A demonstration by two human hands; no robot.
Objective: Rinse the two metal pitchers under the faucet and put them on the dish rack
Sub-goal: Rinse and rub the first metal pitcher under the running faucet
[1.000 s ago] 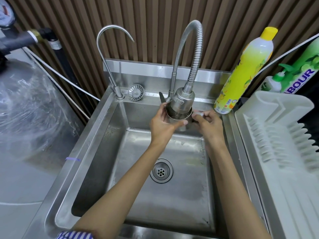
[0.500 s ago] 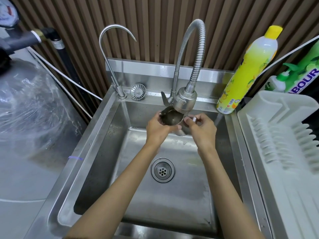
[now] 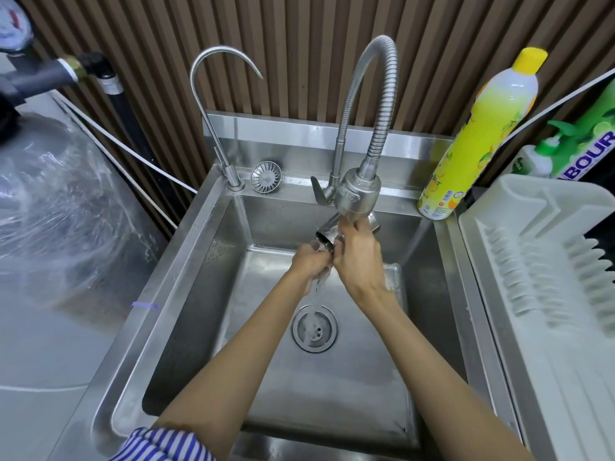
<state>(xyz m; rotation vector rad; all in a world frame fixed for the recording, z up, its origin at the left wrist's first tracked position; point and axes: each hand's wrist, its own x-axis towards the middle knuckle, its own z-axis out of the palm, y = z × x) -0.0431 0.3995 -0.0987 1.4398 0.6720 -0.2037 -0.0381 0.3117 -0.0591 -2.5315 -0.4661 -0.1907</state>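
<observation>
Water runs from the faucet (image 3: 357,194) over a small metal pitcher (image 3: 327,231), which is held just under the spray head, above the sink (image 3: 206,277). The pitcher is tilted with its mouth to the left and downward. The right hand (image 3: 357,261) has its fingers wrapped round the pitcher's body. The left hand (image 3: 309,262) is at the pitcher's mouth with its fingers curled, but I cannot tell if it really grasps the rim. A thin stream falls between the hands to the drain (image 3: 314,329). A white dish rack (image 3: 532,277) stands to the right of the sink. A yellow bottle (image 3: 479,138), filled nearly to the neck with yellow liquid, stands at the sink's back right corner. A green pump bottle (image 3: 532,161) is behind the rack.
</observation>
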